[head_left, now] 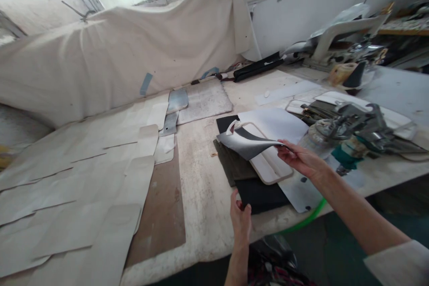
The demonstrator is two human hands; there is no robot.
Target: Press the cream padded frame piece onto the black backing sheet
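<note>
My right hand pinches the near end of a thin flexible panel, grey and black, which curves up above the stack. A small white loop shows at the panel's far end. Beneath it lies a white frame-like piece with rounded corners, on dark olive cloth. At the stack's front left corner, my left hand grips the edge of a black sheet between thumb and fingers. Part of that grip is hidden.
Overlapping cream panels cover the table's left side. Right of the stack stand spray guns with a green hose. A sewing machine stands at the back right. A beige cloth hangs along the back.
</note>
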